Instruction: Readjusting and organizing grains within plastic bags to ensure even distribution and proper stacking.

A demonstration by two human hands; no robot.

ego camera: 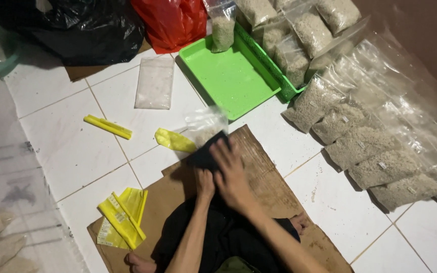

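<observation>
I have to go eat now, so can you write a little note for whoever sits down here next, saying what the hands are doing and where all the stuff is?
Left hand and right hand: both pressed on a flat black object on the brown cardboard sheet, with a small clear plastic bag blurred just above it.
Done: a row of filled clear grain bags lies along the right; more stand behind the green plastic tray.
Loose: yellow paper pieces at left, a yellow strip and a flat filled bag on the white tiles.
Left: the bag at the hands; I cannot tell whether it is closed.
</observation>
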